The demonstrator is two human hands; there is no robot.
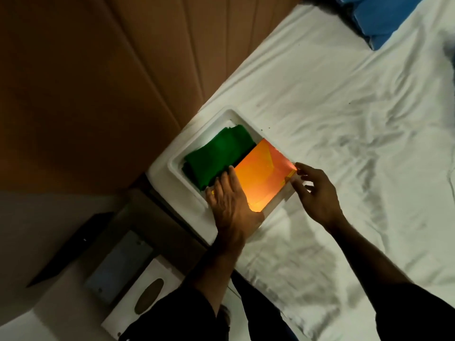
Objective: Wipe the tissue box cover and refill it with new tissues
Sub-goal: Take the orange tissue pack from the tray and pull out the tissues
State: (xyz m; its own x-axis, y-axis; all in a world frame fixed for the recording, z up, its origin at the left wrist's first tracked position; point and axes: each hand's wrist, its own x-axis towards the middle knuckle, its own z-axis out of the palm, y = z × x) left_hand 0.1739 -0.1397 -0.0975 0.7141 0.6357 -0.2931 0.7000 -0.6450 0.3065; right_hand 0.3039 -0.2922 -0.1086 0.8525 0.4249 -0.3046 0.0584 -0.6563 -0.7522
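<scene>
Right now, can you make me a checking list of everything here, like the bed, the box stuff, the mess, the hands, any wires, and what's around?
Surface: white sheet on a bed, wrinkled, with some dark specks.
Job's things: white tray at the bed's corner holds a green cloth and an orange pack; white tissue box cover with an oval slot sits lower left, off the bed.
Clutter: grey flat item beside the cover; what it is cannot be told.
Grips: left hand lies flat on the orange pack's near edge; right hand pinches its far corner.
Cables: nothing seen.
Surroundings: brown panelled headboard, blue pillow top right, dim light.
</scene>
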